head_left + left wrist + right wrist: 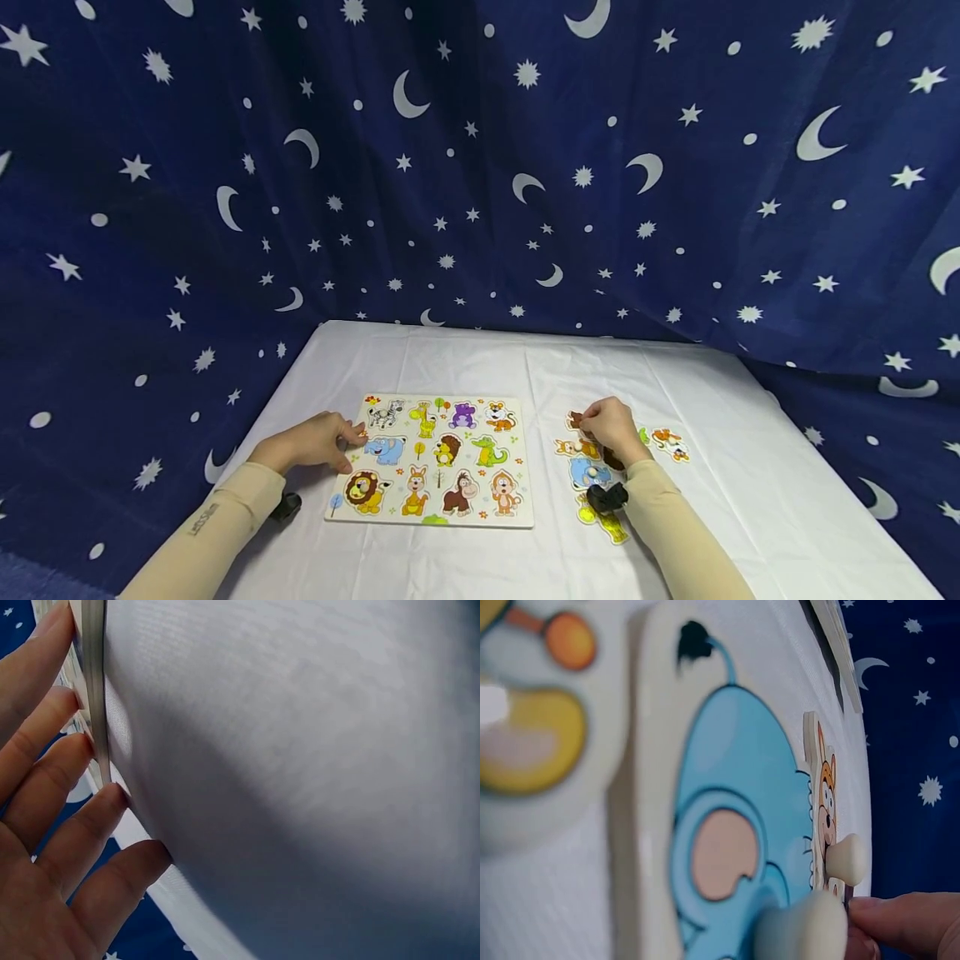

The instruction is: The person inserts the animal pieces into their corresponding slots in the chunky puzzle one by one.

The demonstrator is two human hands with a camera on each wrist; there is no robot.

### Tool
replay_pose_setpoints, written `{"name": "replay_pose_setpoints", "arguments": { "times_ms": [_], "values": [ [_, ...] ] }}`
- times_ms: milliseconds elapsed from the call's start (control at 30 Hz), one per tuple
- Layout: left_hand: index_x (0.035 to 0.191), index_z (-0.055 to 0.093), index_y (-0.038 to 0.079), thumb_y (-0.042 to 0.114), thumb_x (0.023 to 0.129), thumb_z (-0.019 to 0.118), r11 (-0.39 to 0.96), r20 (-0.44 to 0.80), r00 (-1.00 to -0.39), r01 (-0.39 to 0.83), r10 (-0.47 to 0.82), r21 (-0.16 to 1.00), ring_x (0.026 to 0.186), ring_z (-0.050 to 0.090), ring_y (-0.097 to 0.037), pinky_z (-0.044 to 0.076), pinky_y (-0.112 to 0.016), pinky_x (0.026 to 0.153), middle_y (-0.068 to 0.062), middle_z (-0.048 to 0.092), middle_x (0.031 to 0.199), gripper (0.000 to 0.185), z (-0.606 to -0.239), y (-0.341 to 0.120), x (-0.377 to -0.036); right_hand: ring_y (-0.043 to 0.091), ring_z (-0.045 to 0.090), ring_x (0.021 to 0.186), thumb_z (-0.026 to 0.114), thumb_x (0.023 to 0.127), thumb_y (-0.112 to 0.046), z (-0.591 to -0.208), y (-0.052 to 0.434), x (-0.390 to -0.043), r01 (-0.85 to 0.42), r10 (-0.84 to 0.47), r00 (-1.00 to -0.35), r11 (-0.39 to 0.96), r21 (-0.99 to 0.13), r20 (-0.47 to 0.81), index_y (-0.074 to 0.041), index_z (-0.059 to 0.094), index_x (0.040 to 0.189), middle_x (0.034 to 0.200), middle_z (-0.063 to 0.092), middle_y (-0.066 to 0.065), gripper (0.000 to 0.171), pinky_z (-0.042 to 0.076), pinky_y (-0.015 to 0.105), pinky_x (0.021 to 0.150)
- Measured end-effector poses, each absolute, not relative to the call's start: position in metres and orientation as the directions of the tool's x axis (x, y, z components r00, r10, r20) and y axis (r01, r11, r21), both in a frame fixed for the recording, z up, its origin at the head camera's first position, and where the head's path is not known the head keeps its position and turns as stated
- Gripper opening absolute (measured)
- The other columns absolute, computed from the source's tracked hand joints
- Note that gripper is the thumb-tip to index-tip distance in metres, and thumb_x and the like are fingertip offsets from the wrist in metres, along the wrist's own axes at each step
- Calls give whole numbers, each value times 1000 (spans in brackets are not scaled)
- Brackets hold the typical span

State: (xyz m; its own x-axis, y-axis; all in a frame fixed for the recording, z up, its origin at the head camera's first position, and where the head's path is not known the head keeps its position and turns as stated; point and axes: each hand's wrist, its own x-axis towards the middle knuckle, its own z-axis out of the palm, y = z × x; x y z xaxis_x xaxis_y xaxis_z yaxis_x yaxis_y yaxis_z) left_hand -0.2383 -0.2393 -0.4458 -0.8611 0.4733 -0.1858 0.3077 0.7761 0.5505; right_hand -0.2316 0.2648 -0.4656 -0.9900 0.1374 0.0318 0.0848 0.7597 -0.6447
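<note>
Right hand [611,429] fingers pinching brown piece [576,420], left hand [318,440] fingers relaxed against puzzle board [517,492] edge

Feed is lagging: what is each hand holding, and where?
Left hand touches the puzzle board edge with straight fingers. Right hand is on a brown piece; grip unclear.

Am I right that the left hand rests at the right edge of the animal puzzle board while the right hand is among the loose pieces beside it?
Not quite: the left hand rests at the left edge of the animal puzzle board, as the head view shows. The right hand is indeed among the loose pieces beside it.
</note>
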Motion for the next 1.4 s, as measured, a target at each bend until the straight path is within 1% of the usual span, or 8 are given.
{"name": "replay_pose_setpoints", "arguments": {
  "times_ms": [100,333,467,700,933,1100,1267,1400],
  "values": [
    [112,77,8,11,63,91,774,-188,-860,306,474,554,137,48,-43,31,-60,115,-11,67,131,51,-445,-239,-239,15,60,58,70,83,-2,-464,265,-231,84,136,-990,748,-658,28,2,75,81,70,71,7,7,50,30,56],
    [111,77,8,11,62,91,782,-184,-868,300,462,547,137,47,-43,32,-58,115,-11,68,130,52,-446,-239,-240,16,59,58,70,84,-2,-461,263,-232,69,125,-991,742,-667,37,0,74,78,67,70,6,8,50,31,58],
    [110,78,8,13,61,92,782,-172,-868,312,465,540,132,51,-42,36,-57,112,-12,68,131,51,-447,-240,-241,16,58,61,70,84,-3,-457,262,-233,85,141,-990,741,-666,31,-1,75,79,70,70,5,7,48,29,59],
    [111,77,8,14,61,92,778,-165,-867,319,469,541,133,51,-43,35,-59,113,-12,68,130,52,-448,-240,-242,16,59,59,70,84,-2,-454,257,-232,71,134,-990,720,-690,38,1,75,82,69,70,7,7,49,28,55],
    [109,78,7,11,59,92,781,-170,-876,295,451,551,133,53,-42,34,-58,114,-13,69,128,52,-449,-239,-239,15,55,58,69,84,-1,-456,253,-227,75,126,-992,729,-681,26,0,75,81,69,68,4,7,46,27,54],
    [108,78,7,11,58,92,792,-170,-888,277,427,544,132,53,-42,36,-57,113,-15,67,131,53,-448,-238,-238,14,57,57,69,84,-1,-453,248,-224,52,113,-993,710,-702,40,0,76,82,69,70,5,7,47,28,52],
    [109,77,5,10,57,92,774,-161,-878,295,451,560,133,51,-45,35,-58,113,-17,66,131,54,-446,-238,-236,13,55,54,69,85,0,-452,240,-224,38,97,-994,690,-723,41,0,76,83,68,70,5,8,45,26,50],
    [109,77,4,10,56,92,766,-149,-874,310,463,563,133,51,-46,35,-59,113,-16,68,129,56,-446,-240,-235,11,55,54,70,83,1,-451,234,-223,19,95,-993,694,-720,65,0,76,82,67,70,5,6,45,25,51]
  ]
}}
